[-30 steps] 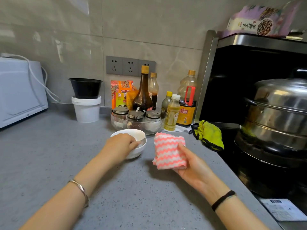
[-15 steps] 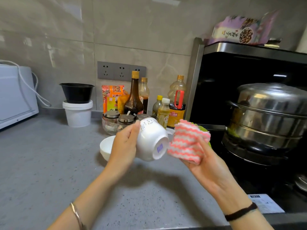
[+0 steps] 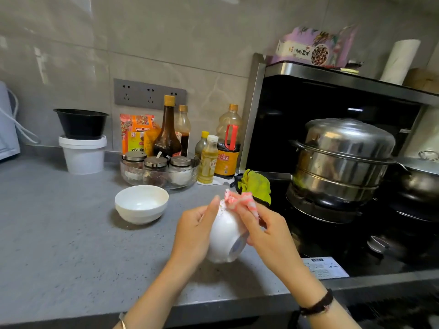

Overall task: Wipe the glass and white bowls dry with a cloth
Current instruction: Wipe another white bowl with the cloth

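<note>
left hand (image 3: 194, 236): I grip tipped white bowl (image 3: 223, 236) over counter (image 3: 71, 245)
right hand (image 3: 268, 236): pinches pink-striped cloth (image 3: 237, 200) against it
risk: glaze likely wet; rubbing could slip it loose

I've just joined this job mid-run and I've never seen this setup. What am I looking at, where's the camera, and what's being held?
No machine here: these are a person's two bare hands, filmed by one wide-angle camera worn on the head, looking forward and down. The left hand holds a white bowl tipped on its side above the grey counter. The right hand grips a pink-and-white cloth against the bowl's upper part. A second white bowl sits upright on the counter, before a glass dish of jars.
</note>
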Tool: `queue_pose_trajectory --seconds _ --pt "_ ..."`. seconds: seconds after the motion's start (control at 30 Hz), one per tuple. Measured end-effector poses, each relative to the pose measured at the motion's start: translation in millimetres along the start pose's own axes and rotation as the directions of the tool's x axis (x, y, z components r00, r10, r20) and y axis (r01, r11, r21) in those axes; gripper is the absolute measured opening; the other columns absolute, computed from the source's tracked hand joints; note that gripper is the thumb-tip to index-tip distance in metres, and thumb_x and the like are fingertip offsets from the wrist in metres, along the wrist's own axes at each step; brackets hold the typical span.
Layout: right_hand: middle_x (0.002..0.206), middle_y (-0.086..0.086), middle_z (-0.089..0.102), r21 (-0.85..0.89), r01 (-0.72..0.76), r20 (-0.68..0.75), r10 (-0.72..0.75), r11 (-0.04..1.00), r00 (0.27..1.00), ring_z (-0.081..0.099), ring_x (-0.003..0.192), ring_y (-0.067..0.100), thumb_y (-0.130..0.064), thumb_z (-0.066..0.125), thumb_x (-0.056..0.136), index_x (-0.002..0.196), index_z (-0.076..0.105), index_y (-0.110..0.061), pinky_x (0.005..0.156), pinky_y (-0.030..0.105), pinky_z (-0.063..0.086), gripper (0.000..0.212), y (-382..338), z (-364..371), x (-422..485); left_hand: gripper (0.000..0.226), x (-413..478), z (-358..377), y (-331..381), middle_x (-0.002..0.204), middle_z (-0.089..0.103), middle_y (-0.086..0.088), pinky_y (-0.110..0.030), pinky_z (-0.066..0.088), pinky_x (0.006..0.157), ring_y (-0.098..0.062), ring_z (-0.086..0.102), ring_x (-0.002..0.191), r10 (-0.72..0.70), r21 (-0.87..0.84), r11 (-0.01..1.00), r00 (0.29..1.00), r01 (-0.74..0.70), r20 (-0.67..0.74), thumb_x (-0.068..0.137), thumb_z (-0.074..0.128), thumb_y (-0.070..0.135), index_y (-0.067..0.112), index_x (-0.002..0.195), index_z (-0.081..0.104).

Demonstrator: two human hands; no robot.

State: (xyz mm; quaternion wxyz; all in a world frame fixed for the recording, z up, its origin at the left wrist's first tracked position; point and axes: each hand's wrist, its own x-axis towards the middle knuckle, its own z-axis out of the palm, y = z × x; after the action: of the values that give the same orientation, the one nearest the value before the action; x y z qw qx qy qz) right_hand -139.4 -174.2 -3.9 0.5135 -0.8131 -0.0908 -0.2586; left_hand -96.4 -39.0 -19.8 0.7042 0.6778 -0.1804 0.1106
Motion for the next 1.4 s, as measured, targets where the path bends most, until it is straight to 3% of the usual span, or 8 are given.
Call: queue_pose_trajectory --seconds 0.13,0.3,0.43,0.6,0.7,0.93,1.17,1.4 --pt "0.063 -0.010 0.066 0.157 -0.084 -0.216 0.118 0.984 0.969 0.057 0.057 0.005 -0.045 0.045 0.093 0.092 0.072 -0.020 0.053 0.029 0.049 0.037 -7 -5 8 0.056 -5 2 0 0.058 0.047 -0.010 -0.021 0.027 0.047 -0.013 0.040 0.052 -0.018 0.026 0.999 0.998 0.020 -0.067 0.092 0.043 0.047 0.001 0.061 0.046" --pt "0.134 -0.022 0.054 -0.049 0.157 0.102 -0.151 0.986 0.983 0.043 0.128 -0.008 -0.053 0.039 0.096 0.129 0.059 -0.030 0.109 0.022 0.034 0.045 -3 20 -7 0.072 -7 3 6 0.062 0.060 -0.019 -0.036 0.042 0.057 -0.023 0.057 0.061 -0.093 -0.009 0.996 0.986 0.092 -0.135 0.087 0.028 0.062 -0.001 0.067 0.058" --pt "0.140 -0.032 0.041 -0.318 0.192 0.036 -0.190 0.928 0.981 0.028 0.133 -0.014 -0.063 0.033 0.089 0.129 0.047 -0.050 0.112 0.025 0.023 0.044 -1 22 -6 0.063 -13 7 13 0.051 0.064 0.013 -0.010 0.045 0.053 0.007 0.061 0.056 -0.202 -0.103 0.977 0.965 0.186 -0.169 0.089 0.019 0.059 0.017 0.067 0.059" --pt "0.153 -0.029 0.017 -0.266 0.039 0.068 -0.022 0.963 0.997 0.009 0.141 -0.010 -0.061 0.033 0.093 0.133 0.027 -0.059 0.120 0.033 0.015 0.041 -11 29 -4 0.085 -13 10 10 0.073 0.073 -0.011 -0.020 0.050 0.062 -0.017 0.070 0.072 -0.076 -0.111 0.992 0.985 0.059 -0.152 0.076 0.019 0.070 0.004 0.083 0.071" --pt "0.155 -0.027 0.016 -0.459 0.267 0.107 -0.245 0.848 0.963 0.001 0.143 -0.007 -0.055 0.018 0.097 0.142 0.024 -0.049 0.120 0.026 0.001 0.046 -17 46 -18 0.078 -12 9 12 0.070 0.070 -0.015 -0.018 0.050 0.056 -0.012 0.068 0.063 -0.077 -0.141 0.989 0.982 0.053 -0.174 0.080 0.023 0.064 0.002 0.078 0.068" --pt "0.138 -0.023 0.049 -0.012 0.054 0.015 -0.054 0.998 0.998 0.037 0.129 -0.011 -0.051 0.028 0.096 0.127 0.046 -0.046 0.113 0.031 0.032 0.037 -15 31 10 0.073 -15 5 20 0.061 0.065 -0.005 -0.021 0.044 0.056 -0.012 0.060 0.060 -0.021 -0.120 0.993 0.975 -0.006 -0.223 0.075 0.024 0.065 0.005 0.071 0.064" --pt "0.153 -0.024 0.026 -0.404 0.361 0.162 -0.323 0.840 0.932 0.011 0.143 -0.006 -0.051 0.015 0.100 0.144 0.027 -0.042 0.118 0.026 0.010 0.046 -19 47 -14 0.075 -15 -4 22 0.069 0.070 -0.011 -0.017 0.048 0.057 -0.006 0.065 0.063 -0.008 -0.061 0.998 0.980 -0.005 -0.201 0.084 0.022 0.061 0.003 0.076 0.069" --pt "0.145 -0.027 0.036 -0.276 0.169 0.099 -0.147 0.946 0.984 0.025 0.134 -0.015 -0.051 0.020 0.097 0.139 0.038 -0.045 0.114 0.023 0.026 0.045 -22 30 0 0.079 -14 -4 23 0.072 0.071 -0.016 -0.031 0.051 0.064 -0.021 0.067 0.067 -0.027 -0.071 0.997 0.975 0.012 -0.222 0.079 0.023 0.068 0.004 0.073 0.069"
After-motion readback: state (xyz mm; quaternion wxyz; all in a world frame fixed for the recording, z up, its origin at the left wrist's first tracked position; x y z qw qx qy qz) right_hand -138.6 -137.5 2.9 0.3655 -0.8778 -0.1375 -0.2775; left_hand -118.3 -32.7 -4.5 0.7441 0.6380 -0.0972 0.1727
